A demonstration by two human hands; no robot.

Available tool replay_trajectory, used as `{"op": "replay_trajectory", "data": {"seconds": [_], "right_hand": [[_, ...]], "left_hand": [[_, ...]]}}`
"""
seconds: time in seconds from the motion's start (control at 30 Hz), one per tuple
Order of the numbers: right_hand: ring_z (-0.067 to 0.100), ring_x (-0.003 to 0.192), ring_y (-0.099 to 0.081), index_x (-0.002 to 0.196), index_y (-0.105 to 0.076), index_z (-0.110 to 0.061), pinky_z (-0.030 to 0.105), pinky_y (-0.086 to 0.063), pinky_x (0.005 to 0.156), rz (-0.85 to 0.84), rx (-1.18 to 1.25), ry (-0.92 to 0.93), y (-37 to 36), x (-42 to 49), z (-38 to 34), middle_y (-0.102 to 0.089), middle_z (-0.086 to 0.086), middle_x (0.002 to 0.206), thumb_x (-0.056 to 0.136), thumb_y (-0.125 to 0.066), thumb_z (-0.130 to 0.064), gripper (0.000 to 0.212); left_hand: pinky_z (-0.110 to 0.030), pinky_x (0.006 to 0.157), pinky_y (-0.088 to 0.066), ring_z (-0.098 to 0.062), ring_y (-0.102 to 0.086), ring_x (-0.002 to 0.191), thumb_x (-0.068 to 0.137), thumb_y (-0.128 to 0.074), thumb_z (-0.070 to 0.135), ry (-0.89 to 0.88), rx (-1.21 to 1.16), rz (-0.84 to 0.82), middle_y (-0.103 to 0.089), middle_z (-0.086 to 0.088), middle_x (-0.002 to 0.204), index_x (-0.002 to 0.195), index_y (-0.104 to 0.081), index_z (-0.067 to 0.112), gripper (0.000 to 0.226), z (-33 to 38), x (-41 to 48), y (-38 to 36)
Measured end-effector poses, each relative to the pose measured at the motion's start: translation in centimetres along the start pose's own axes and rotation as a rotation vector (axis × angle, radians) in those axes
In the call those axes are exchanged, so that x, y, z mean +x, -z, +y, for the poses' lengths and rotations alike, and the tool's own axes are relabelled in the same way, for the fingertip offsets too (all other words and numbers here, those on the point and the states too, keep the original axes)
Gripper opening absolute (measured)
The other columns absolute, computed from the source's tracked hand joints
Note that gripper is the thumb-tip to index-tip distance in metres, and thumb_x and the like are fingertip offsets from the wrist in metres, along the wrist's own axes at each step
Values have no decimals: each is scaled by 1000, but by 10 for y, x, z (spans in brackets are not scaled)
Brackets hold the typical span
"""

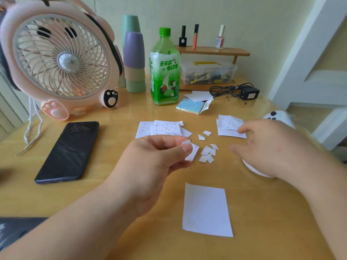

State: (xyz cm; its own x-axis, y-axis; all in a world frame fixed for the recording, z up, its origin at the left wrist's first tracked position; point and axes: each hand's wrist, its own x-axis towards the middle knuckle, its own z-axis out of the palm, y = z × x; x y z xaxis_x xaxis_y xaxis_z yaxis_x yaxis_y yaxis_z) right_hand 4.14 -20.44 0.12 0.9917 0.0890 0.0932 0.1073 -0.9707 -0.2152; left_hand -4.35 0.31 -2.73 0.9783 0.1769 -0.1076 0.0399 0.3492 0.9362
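Head view: the left hand (150, 162) pinches a torn paper scrap (192, 153) between thumb and fingers, just above the worktop (112, 194) at its middle. Loose scraps (207, 154) lie scattered just beside it. The right hand (268, 147), fingers loosely stretched and gripping nothing, reaches over the near edge of a printed stack (228, 124); blur hides whether a fingertip touches it. More printed sheets (159, 128) lie behind the left hand, and a blank sheet (206, 209) lies nearer the camera, between the forearms. A phone (69, 151), fan (60, 59) and green bottle (164, 72) stand farther left and behind.
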Motion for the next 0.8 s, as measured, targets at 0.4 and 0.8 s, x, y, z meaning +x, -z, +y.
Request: {"op": "replay_trajectory", "data": {"seconds": [0.4,0.8], "right_hand": [[19,46,-43,73,-67,0,22,-30,38,-364,1222,8,-16,-41,-49,-61,11,59,87,-69,-17,22],[18,46,-46,72,-72,-9,24,-32,37,-296,1423,-23,-19,-44,-55,-65,16,61,90,-64,-10,20]], "left_hand": [[-40,100,-52,-8,-67,108,72,-72,26,-170,420,-114,-75,5,111,104,-78,38,34,-5,-7,5],[-22,85,-54,-9,-66,96,72,-64,22,-203,513,-185,-69,13,116,109,-73,48,46,-4,-10,5]]}}
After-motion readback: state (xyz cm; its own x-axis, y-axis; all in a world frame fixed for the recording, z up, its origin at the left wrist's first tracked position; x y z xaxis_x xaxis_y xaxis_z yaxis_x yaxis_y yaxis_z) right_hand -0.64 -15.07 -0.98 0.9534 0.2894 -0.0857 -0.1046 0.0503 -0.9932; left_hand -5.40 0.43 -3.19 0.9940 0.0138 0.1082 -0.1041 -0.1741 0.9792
